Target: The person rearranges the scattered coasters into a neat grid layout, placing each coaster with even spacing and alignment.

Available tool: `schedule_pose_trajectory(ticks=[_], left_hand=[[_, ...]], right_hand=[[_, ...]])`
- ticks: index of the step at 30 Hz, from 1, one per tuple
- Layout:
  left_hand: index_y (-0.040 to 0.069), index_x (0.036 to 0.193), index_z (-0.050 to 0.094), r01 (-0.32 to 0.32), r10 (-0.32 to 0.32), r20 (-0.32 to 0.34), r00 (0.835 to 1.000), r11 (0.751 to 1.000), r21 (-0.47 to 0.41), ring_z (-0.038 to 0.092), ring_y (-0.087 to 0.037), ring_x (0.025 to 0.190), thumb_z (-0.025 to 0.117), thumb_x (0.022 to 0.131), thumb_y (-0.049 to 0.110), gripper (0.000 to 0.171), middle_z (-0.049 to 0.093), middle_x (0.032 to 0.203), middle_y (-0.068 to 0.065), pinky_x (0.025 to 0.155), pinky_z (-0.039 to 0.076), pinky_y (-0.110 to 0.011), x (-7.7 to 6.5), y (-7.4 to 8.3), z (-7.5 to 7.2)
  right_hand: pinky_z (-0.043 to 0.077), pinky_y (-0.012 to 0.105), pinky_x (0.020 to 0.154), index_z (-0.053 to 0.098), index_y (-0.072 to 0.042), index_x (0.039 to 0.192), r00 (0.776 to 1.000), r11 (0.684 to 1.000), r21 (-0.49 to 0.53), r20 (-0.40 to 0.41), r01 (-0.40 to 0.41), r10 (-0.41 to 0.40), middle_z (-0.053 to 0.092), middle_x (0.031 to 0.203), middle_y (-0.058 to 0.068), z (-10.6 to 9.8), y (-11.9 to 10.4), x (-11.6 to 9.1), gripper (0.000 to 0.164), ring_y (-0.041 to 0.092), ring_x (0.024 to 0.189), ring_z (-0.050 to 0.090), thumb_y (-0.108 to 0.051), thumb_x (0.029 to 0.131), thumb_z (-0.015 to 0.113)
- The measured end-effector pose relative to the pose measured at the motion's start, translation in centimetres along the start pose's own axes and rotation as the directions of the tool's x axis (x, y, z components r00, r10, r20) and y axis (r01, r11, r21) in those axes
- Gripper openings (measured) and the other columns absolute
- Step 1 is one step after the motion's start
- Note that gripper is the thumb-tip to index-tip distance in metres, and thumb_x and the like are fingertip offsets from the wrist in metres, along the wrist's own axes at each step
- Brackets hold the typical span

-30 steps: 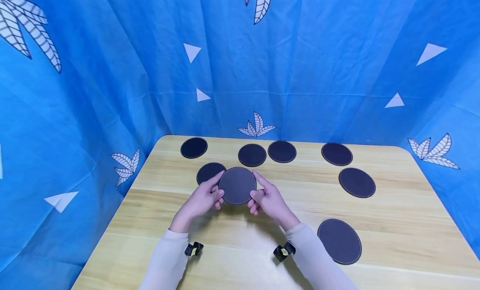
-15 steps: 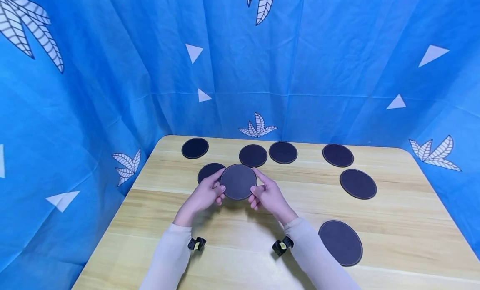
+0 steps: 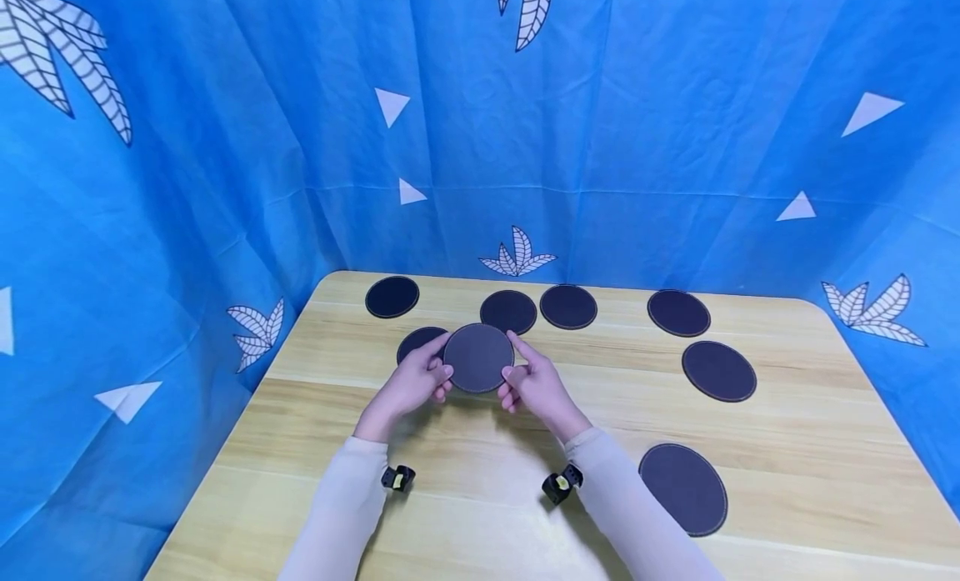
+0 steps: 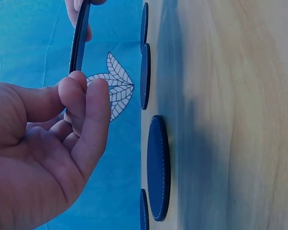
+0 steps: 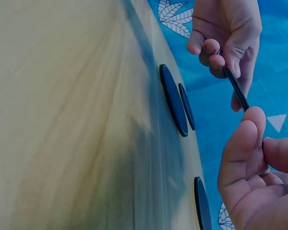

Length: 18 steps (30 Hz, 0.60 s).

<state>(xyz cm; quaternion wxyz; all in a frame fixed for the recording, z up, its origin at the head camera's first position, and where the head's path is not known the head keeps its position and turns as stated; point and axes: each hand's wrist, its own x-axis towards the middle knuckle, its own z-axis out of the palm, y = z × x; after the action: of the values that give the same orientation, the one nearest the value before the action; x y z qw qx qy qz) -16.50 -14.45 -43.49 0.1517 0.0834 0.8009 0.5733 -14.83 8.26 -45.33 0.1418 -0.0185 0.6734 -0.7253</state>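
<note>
Left hand (image 3: 408,388) and right hand (image 3: 539,389) pinch opposite edges of a dark disc (image 3: 478,358) midair.

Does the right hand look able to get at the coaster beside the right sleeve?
Probably not yet: the right hand holds the raised coaster with the left hand. Once free, likely yes: only the right sleeve overlaps the lower-right coaster in the head view.

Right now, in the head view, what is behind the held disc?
A dark disc, mostly visible on the wooden table; the held disc covers its lower edge. Whatever else lies directly behind is hidden.
</note>
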Motion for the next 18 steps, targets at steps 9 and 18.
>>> schedule_pose_trajectory(ticks=[9,18], left_hand=[[0.002,0.159,0.027,0.045,-0.045,-0.031,0.998,0.999,-0.007,0.055,-0.014,0.056,0.054,0.102,-0.003,0.064,0.061,0.075,-0.016,0.057,0.054,-0.028,0.8,-0.2,0.3],[0.001,0.156,0.033,0.065,-0.059,-0.084,0.995,0.996,0.061,0.054,-0.013,0.052,0.058,0.1,-0.002,0.062,0.063,0.075,-0.016,0.054,0.054,-0.029,2.1,-0.8,0.8]], right_hand=[[0.054,0.031,0.051,0.024,-0.018,0.162,1.0,1.0,-0.022,-0.019,-0.017,0.016,0.064,0.073,0.027,-0.3,0.4,1.0,0.068,0.019,0.049,0.059,0.002,0.102,0.049],[0.052,0.029,0.05,0.022,-0.011,0.162,0.998,0.999,-0.045,-0.051,-0.031,0.028,0.063,0.071,0.024,-0.2,0.6,1.6,0.069,0.018,0.048,0.057,0.005,0.101,0.049]])
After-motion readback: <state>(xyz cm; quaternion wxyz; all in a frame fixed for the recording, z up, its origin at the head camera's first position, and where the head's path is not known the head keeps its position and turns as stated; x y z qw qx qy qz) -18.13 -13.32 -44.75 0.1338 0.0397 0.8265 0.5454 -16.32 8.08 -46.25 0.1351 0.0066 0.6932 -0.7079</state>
